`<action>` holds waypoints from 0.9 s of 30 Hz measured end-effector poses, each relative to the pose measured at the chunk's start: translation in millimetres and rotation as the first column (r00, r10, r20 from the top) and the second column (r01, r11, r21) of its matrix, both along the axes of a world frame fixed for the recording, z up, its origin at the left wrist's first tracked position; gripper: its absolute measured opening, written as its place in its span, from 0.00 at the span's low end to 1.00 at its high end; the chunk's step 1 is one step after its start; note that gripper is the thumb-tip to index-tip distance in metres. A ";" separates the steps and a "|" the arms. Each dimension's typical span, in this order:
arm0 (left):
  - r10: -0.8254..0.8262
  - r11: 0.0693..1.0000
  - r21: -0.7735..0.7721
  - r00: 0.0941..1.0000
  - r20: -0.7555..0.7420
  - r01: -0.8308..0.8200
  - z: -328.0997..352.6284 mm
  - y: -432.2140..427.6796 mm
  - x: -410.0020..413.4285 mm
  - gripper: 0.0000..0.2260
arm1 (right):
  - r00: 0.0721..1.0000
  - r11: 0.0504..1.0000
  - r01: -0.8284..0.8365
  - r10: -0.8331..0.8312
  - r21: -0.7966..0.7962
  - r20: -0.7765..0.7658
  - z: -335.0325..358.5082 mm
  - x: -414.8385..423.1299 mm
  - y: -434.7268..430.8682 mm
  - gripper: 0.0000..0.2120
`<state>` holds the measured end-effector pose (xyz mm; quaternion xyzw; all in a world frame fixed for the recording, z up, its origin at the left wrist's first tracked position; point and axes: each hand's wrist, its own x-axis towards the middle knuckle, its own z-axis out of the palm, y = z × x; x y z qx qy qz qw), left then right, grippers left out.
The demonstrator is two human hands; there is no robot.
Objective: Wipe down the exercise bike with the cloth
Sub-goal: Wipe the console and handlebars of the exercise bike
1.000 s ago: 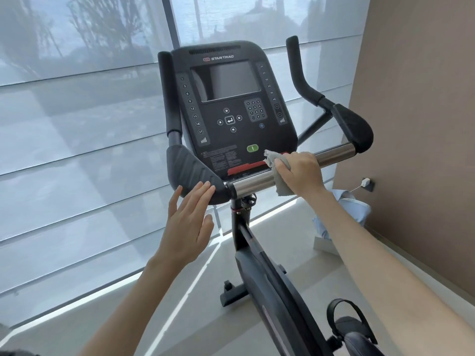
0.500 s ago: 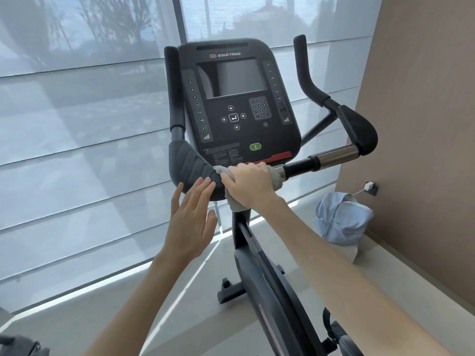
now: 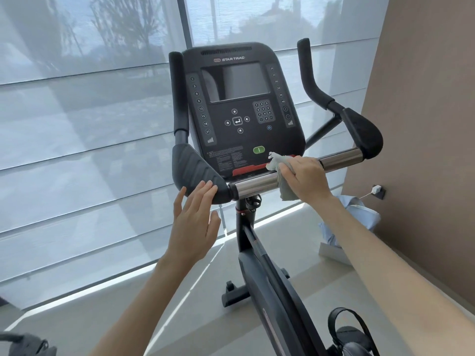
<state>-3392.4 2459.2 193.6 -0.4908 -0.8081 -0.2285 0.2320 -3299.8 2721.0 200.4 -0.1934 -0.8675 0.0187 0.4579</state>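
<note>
Two bare hands at a black exercise bike (image 3: 244, 119) by shaded windows: right hand (image 3: 304, 177) clamps a grey cloth (image 3: 282, 181) on the chrome bar (image 3: 257, 183); left hand (image 3: 194, 222), fingers (image 3: 203, 191) spread, touches the black pad.

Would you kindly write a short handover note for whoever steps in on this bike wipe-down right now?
Right hand: closed over the grey cloth, pressing it onto the chrome handlebar just below the console.
Left hand: open, fingertips resting on the left black pad, holding nothing.
Done: cannot tell which parts have already been wiped; the cloth sits mid-bar.
Left, as far as I can judge: the bar's ends, pads, upright grips, console and frame.
</note>
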 end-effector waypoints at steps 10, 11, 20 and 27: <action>-0.034 0.999 -0.021 0.999 -0.015 0.034 -0.2 -4.2 -3.8 0.23 | 0.979 0.981 -0.163 0.147 -0.108 -0.139 8.4 -38.3 -103.7 0.16; -0.038 0.999 -0.010 0.999 -0.014 0.038 1.3 -7.6 -5.6 0.23 | 0.966 0.949 -0.227 0.191 -0.217 -0.174 16.1 -44.1 -109.6 0.17; 0.076 0.989 0.127 0.997 0.000 -0.076 2.9 -63.7 -33.3 0.22 | 0.849 0.838 -0.436 0.504 -0.328 0.158 84.6 -144.1 -136.7 0.19; 0.121 0.978 0.176 0.993 -0.019 -0.115 9.2 -77.8 -45.7 0.22 | 0.718 0.926 -0.373 0.321 -0.049 0.617 70.3 -151.0 -141.7 0.23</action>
